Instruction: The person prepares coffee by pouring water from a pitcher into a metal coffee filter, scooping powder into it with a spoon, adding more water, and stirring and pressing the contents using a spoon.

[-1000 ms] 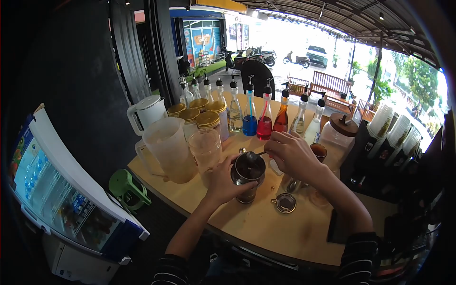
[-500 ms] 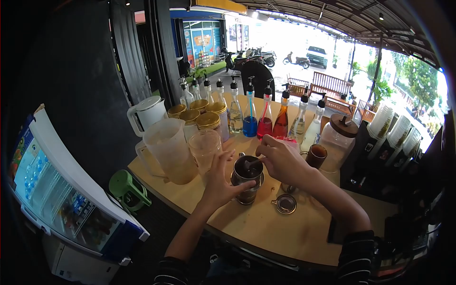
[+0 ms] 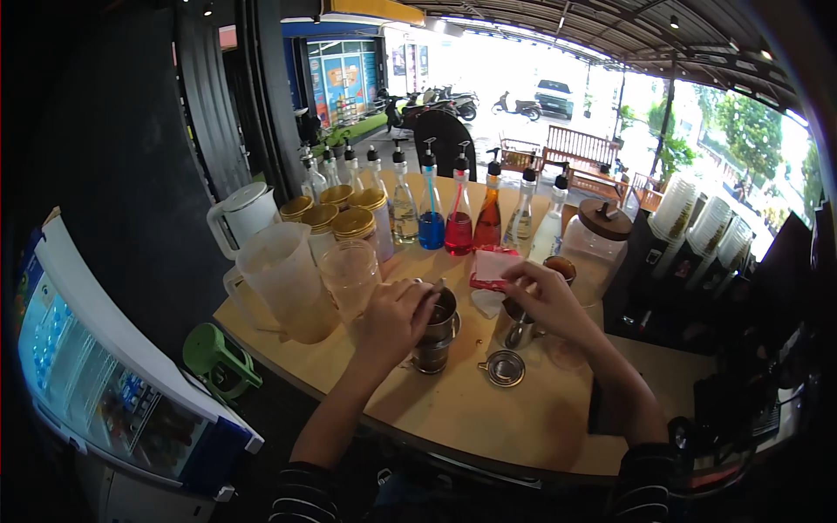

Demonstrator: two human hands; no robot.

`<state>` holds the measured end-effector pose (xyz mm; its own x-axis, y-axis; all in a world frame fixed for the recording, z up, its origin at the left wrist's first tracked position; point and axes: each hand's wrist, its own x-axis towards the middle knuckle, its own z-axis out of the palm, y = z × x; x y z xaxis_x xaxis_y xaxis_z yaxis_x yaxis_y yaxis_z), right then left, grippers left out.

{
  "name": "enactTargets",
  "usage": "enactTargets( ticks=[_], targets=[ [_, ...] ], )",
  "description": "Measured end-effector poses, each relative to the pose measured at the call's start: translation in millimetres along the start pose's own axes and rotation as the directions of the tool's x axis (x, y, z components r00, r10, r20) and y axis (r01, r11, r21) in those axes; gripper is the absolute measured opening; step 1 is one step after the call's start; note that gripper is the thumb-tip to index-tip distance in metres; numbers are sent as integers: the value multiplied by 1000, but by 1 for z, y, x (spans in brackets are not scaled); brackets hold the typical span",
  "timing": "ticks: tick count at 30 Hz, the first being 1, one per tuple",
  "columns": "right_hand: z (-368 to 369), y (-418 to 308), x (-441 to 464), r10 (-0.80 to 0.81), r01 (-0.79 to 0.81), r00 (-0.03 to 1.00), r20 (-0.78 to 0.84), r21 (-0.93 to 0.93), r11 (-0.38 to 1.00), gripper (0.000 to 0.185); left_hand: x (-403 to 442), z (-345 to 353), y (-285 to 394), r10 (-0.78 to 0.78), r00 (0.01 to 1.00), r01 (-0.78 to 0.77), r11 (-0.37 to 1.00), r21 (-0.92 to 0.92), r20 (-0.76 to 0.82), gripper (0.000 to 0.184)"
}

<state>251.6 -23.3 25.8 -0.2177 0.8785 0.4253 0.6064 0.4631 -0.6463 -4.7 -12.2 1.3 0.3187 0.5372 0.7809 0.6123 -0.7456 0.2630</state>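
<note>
The cup (image 3: 442, 309), a dark-mouthed metal vessel, stands upright on the surface (image 3: 471, 423) and serves as landmark for all positions. The left hand (image 3: 397, 315) is at its left rim, fingers nearly closed in a pinch on a thin handle (image 3: 439, 285), whose tip shows above the cup; the handle's lower part is hidden. The right hand (image 3: 547, 298), right of the cup, is half open with bent fingers, near the red packet (image 3: 490, 268); whether it grips anything cannot be told. A round metal strainer (image 3: 504, 369) lies right of the cup and nearer the wearer. Left of the cup stand the clear jar (image 3: 349, 277) and, farther left, the pitcher (image 3: 286, 279). Behind the cup are the blue bottle (image 3: 432, 230), the red bottle (image 3: 459, 234) and the orange bottle (image 3: 488, 228). The brown glass (image 3: 561, 268) is right of and behind the cup.
</note>
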Motion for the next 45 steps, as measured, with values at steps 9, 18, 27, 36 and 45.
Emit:
enactTargets(
  ticks=[9, 18, 27, 36, 45],
  targets=[
    [8, 98, -77, 229, -249, 965, -127, -175, 953, 26, -5, -14, -2, -95, 991, 86, 991, -100, -97, 12],
    [34, 135, -76, 382, -333, 924, -12, 466, 820, 16, -8, -23, 1, -163, 962, 115, 969, -218, -218, 11],
    [1, 54, -13, 84, 2, 984, -160, 475, 880, 13, -12, -26, -5, -246, 952, 178, 930, -322, -184, 12],
    [-7, -24, 42, -69, 69, 998, -13, 350, 934, 14, -13, -26, -11, -270, 949, 194, 908, -372, -165, 12],
    [-3, -63, 63, -205, 198, 972, 111, 71, 978, 18, -12, -27, -13, -259, 954, 191, 914, -357, -152, 11]
  ],
)
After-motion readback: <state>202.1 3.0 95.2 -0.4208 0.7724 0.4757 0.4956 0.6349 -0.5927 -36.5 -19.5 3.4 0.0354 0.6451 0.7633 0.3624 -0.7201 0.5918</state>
